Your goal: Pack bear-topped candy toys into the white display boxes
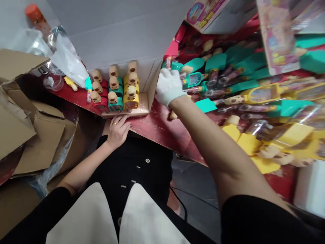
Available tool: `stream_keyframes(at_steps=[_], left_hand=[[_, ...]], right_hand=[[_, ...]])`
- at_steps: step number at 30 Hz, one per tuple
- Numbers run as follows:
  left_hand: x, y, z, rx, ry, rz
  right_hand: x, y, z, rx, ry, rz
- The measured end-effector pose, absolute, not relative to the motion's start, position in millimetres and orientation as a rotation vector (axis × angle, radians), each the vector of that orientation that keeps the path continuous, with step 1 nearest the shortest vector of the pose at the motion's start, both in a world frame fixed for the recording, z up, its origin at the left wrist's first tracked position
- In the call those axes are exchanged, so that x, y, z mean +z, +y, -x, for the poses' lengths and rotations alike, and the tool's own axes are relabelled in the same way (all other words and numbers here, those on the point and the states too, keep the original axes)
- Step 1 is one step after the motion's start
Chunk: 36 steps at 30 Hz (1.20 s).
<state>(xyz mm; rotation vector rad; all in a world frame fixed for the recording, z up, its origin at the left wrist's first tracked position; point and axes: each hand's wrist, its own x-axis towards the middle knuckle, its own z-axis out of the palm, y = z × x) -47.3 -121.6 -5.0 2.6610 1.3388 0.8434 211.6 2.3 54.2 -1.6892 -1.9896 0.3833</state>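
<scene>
My bare left hand [118,131], with a ring on one finger, lies with its fingers stretched along the front edge of an open carton [143,105]. Inside the carton stand rows of bear-topped plastic toys: red toys [100,103], green toys [115,101] and yellow toys [132,98]. To the right of the carton, my right hand [169,86] in a white glove reaches down beside its side wall. A pink toy with a candy tube [168,62] is just beyond its knuckles, and green toys [194,79] lie beside it. Its fingertips are hidden and slightly blurred.
Many loose green and yellow toys [261,93] cover the right side of the red table [188,144]. Printed packaging [278,37] stands at the upper right. At left are torn cardboard boxes [43,132], a plastic bag [68,59] and an orange-capped bottle [37,17].
</scene>
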Motion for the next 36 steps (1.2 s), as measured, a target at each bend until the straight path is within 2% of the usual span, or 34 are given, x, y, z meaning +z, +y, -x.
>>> stream_keyframes(at_steps=[3,7,10,12,15,19,23,28,32,36], left_hand=[[-1.3,-124.6,53.2,0.846,1.282,-2.617],[7.7,-134.7,45.0,0.992,1.192,-2.462],[22.8,-138.4,21.9,1.120,1.126,-2.337],[40.9,-133.0,7.4,1.094,1.064,-2.437],[79.3,-110.5,-0.4,0.976,1.086,-2.716],[125.5,-64.4,15.9,0.790,1.205,-2.774],[133.6,-29.1,40.0,0.624,1.119,-2.636],[125.6,-22.5,47.4,0.636,1.033,-2.619],[134.9,-31.0,41.2,0.600,1.133,-2.623],[138.9,-33.3,39.6,0.531,1.224,-2.654]], right_hand=[[52.3,17.1,-232.4,0.378,-2.052,1.693],[56.3,-5.6,-283.7,0.251,-1.435,1.483],[65.3,-36.5,-306.8,0.385,-1.157,1.178],[75.3,-59.1,-298.7,0.454,-1.185,1.024],[94.8,-86.5,-258.7,0.362,-1.300,0.941],[124.3,-103.0,-206.8,0.131,-1.435,1.036],[149.1,-109.8,-195.1,-0.062,-1.536,1.179],[140.3,-96.2,-189.2,0.020,-1.701,1.345],[121.8,-70.0,-179.4,0.102,-1.944,1.611],[129.8,-47.2,-182.9,0.081,-2.215,1.605]])
